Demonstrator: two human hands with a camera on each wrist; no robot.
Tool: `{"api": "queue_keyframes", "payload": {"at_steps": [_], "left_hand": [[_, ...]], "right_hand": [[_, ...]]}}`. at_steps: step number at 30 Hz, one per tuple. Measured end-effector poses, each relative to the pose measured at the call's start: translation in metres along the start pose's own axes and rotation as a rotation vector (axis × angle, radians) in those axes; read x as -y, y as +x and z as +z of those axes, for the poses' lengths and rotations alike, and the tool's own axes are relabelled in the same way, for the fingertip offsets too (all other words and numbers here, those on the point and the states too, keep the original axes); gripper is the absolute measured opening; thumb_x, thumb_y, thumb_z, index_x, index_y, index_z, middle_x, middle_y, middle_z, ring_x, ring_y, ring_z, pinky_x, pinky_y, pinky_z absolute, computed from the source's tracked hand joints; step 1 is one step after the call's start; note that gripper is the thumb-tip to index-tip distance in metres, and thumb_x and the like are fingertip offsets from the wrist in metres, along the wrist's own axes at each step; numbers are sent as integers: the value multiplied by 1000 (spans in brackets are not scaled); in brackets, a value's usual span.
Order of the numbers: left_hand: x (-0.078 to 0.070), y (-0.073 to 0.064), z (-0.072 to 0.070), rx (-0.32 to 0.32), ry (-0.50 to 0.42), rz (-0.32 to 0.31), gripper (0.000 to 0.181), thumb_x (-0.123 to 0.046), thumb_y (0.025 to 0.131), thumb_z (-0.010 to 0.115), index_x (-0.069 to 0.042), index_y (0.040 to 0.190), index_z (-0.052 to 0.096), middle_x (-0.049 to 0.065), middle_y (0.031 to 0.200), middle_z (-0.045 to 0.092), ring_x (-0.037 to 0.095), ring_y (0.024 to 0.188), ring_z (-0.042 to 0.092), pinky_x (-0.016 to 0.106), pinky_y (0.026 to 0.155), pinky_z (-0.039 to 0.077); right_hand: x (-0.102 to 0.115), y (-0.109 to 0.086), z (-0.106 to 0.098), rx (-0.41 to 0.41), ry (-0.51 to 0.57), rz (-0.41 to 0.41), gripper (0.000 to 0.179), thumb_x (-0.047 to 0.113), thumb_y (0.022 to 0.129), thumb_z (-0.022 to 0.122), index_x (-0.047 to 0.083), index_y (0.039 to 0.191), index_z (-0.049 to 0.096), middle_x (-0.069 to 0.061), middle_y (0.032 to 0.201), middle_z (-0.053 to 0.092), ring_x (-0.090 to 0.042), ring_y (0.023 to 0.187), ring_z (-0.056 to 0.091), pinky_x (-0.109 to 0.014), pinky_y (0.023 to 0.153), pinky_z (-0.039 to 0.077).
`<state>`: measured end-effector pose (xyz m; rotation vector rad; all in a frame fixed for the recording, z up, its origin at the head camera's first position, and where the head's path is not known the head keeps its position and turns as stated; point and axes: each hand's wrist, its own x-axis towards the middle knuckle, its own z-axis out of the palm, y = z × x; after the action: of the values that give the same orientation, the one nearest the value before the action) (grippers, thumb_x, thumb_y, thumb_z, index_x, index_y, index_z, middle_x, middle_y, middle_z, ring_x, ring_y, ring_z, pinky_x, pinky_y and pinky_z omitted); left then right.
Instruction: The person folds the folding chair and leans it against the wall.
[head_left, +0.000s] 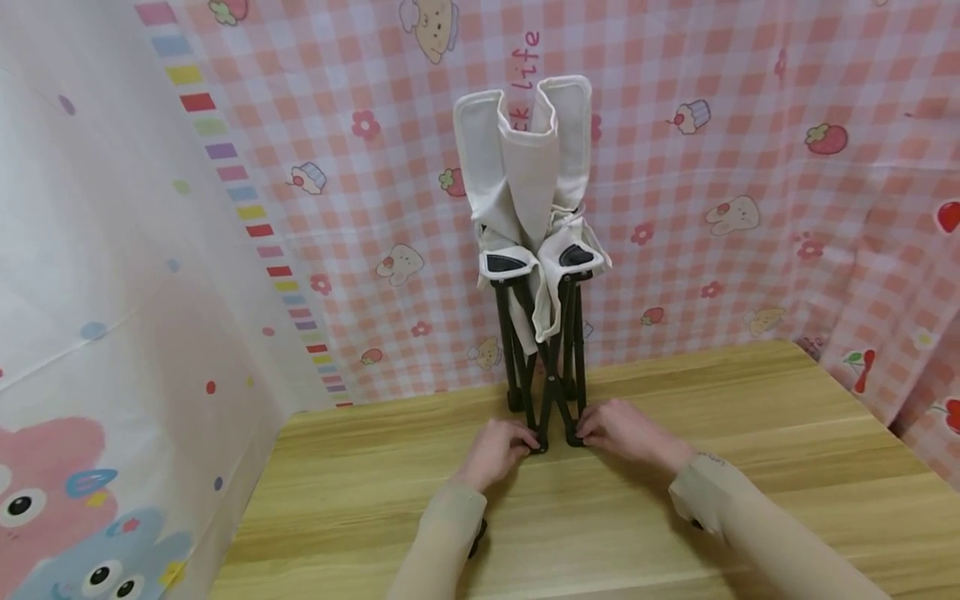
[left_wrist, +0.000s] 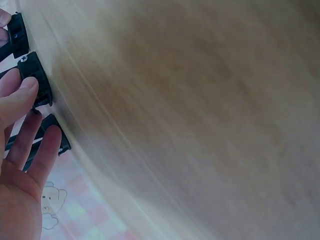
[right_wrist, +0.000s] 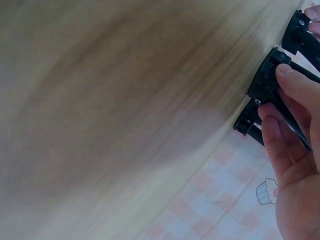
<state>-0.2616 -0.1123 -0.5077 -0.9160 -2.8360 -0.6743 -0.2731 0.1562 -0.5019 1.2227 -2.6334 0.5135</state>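
A small folding chair with off-white fabric (head_left: 530, 171) and black crossed legs (head_left: 552, 379) stands upright and folded in the head view. My left hand (head_left: 493, 452) pinches the near left foot (head_left: 539, 447) between thumb and fingers. On the other side, my right hand (head_left: 626, 429) pinches the near right foot (head_left: 574, 437). The left wrist view has the thumb lying on a black plastic foot (left_wrist: 40, 82), with two fingers extended past it. In the right wrist view, thumb and fingers hold another black foot (right_wrist: 265, 75). The chair's rear feet are partly hidden.
The chair stands on a wood-grain table (head_left: 360, 475), close to its back edge. Behind hangs a pink checked curtain (head_left: 697, 250), near the chair's back. A white patterned curtain (head_left: 150, 250) closes off the left side.
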Motion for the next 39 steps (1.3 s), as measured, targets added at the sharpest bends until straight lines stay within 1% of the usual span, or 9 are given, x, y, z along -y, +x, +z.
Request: {"api": "queue_keyframes", "payload": {"at_steps": [6,15,19,23,30,36,39], "left_hand": [[3,0,0,-27,-4,-6,11,-5,92,78,-14,95,85,3,114,82,22,111,77,35,102,63],[3,-2,0,-56,-2,-1,10,-5,91,79,-12,95,84,5,114,82,23,109,78,36,102,63],[4,-4,4,-56,-13,-1,10,-5,91,78,-12,96,84,5,114,82,24,109,78,35,101,64],[6,-4,6,-58,-16,3,10,-6,92,78,-13,96,84,5,114,82,24,109,78,36,100,64],[2,0,7,-43,11,-12,10,-7,92,78,-14,97,84,3,116,82,22,110,78,35,102,63],[-1,1,5,-30,20,-15,11,-6,92,78,-14,97,84,5,117,82,24,111,78,35,102,63],[-3,2,2,-16,32,-24,11,-6,93,77,-13,99,84,5,118,81,24,113,77,35,103,63]], "right_hand": [[-2,5,2,2,18,15,11,4,91,78,11,96,84,-6,101,82,-22,94,78,-36,85,68],[-4,9,2,-3,15,15,11,4,90,78,11,95,84,-5,101,82,-23,95,78,-37,87,67],[-4,6,4,-3,26,10,11,4,90,78,10,96,84,-6,101,82,-23,95,78,-36,86,68],[-2,5,4,-2,33,16,11,4,90,78,10,97,84,-7,101,82,-25,96,78,-37,87,68],[-2,2,4,3,34,60,11,4,90,78,9,98,84,-9,103,82,-26,96,78,-38,87,68],[-2,1,6,-4,35,63,12,4,90,78,10,99,84,-11,104,82,-27,96,79,-38,86,68],[-3,0,4,-4,33,56,12,4,91,77,9,100,84,-13,106,82,-29,99,79,-40,88,68]]}}
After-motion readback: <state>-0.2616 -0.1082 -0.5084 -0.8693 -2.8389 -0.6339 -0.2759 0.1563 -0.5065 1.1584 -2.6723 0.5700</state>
